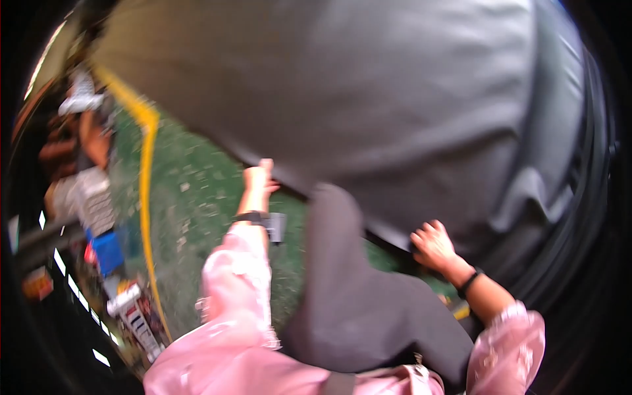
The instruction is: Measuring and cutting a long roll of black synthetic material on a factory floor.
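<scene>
A large sheet of smooth dark grey, leather-like material spreads across the upper part of the head view, its near edge running slantwise toward my right. My left hand is closed at this edge, the thumb on top and the fingers partly hidden. Farther along, nearer to my body, my right hand has its fingers curled over the same edge. Folds and ripples cross the sheet on its right side. Both wrists wear dark bands, and a small grey piece shows beside the left one.
Green floor with pale specks and a yellow line lies to the left. Past the line stand cluttered goods, among them a blue box and stacked pale packages. Dark folded material hangs on the right. My bent knee is under the sheet's edge.
</scene>
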Action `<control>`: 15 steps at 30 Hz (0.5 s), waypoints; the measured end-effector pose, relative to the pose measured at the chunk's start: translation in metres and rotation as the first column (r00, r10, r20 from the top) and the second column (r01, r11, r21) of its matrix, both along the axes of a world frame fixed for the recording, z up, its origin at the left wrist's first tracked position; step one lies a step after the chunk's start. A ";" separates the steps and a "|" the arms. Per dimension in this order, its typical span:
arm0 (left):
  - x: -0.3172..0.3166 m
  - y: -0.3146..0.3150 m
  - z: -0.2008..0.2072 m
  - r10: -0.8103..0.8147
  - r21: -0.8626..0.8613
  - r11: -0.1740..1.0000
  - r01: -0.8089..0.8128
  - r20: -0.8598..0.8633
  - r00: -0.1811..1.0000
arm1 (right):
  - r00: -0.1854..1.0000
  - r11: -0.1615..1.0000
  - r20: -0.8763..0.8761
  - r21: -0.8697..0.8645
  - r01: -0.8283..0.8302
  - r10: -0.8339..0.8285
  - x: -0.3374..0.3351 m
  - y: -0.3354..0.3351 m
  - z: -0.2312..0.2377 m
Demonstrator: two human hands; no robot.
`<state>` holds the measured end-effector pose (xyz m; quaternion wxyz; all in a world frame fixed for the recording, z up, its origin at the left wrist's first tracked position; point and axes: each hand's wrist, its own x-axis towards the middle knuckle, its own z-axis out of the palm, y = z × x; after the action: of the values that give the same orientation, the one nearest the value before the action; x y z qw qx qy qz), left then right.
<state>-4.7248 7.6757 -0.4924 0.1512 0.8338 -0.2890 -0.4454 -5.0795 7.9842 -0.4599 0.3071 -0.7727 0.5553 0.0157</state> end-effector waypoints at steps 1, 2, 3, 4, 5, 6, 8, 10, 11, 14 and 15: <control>0.009 -0.003 0.001 -0.044 0.000 0.999 0.044 0.060 0.997 | 1.000 0.999 0.026 -0.040 0.013 -0.011 0.001 0.006 -0.007; 0.016 -0.004 0.003 -0.136 0.043 0.990 0.131 0.131 0.982 | 0.998 0.998 0.045 -0.046 0.051 -0.049 0.001 0.013 -0.008; 0.047 -0.014 0.003 -0.203 0.049 0.979 0.197 0.183 0.962 | 0.993 0.993 0.093 -0.086 0.082 -0.074 0.005 0.011 -0.009; 0.053 -0.013 -0.002 -0.229 0.055 0.973 0.223 0.147 0.962 | 0.989 0.984 0.107 -0.133 0.118 -0.104 -0.004 0.017 -0.010; 0.049 -0.010 -0.006 -0.241 0.080 0.970 0.230 0.159 0.958 | 0.983 0.973 0.128 -0.173 0.154 -0.133 -0.008 0.026 -0.011; 0.051 -0.021 -0.004 -0.336 0.128 0.940 0.316 0.195 0.921 | 0.980 0.971 0.127 -0.169 0.170 -0.150 -0.006 0.025 -0.014; 0.017 0.000 0.010 -0.692 0.342 0.721 0.602 0.391 0.607 | 0.978 0.979 0.111 -0.084 0.185 -0.175 -0.017 0.040 -0.023; -0.019 0.017 0.037 -0.818 0.476 0.539 0.695 0.493 0.296 | 0.959 0.970 0.171 -0.047 0.237 -0.226 -0.020 0.036 -0.034; -0.031 0.033 0.047 -0.839 0.478 0.224 0.849 0.537 -0.082 | 0.949 0.969 0.198 0.074 0.236 -0.247 -0.019 0.030 -0.035; -0.104 0.102 0.076 -0.826 0.293 -0.325 0.899 0.375 -0.420 | 0.938 0.959 0.230 0.174 0.222 -0.259 -0.022 0.022 -0.043; -0.121 0.131 0.077 -0.817 0.217 -0.468 0.857 0.262 -0.513 | 0.925 0.947 0.264 0.242 0.210 -0.272 -0.021 0.017 -0.042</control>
<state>-4.8462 7.8072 -0.4151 -0.3028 0.2242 -0.9056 -0.1950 -5.1009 8.0009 -0.5022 0.4651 -0.6552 0.5900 -0.0791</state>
